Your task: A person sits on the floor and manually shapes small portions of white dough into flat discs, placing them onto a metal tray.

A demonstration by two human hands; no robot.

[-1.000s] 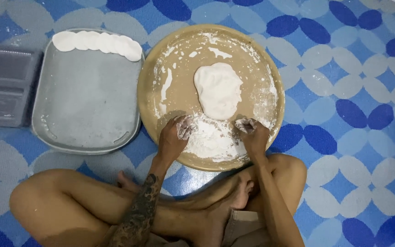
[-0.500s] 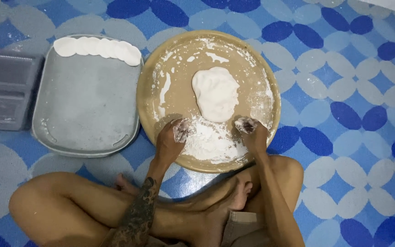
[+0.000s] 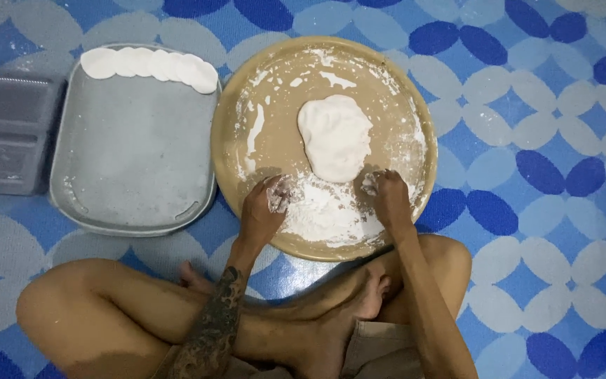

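Observation:
A round tan tray [image 3: 236, 112] lies on the floor in front of my crossed legs, dusted with white flour. A lump of white dough [image 3: 334, 137] sits near its middle. A loose heap of flour [image 3: 324, 210] covers the near part of the tray. My left hand [image 3: 264, 210] rests on the heap's left edge, fingers curled and coated in flour. My right hand [image 3: 391, 196] rests on its right edge, fingers curled down into the flour. Neither hand touches the dough lump.
A grey rectangular metal tray [image 3: 135, 168] lies left of the round tray, with a row of several flat white dough discs [image 3: 152, 67] along its far edge. A clear plastic container [image 3: 1, 133] sits farther left. A blue patterned mat [image 3: 541, 140] covers the floor.
Both hands have stayed at the flour heap, shifting only slightly apart along its edges. The dough lump and the trays have not moved.

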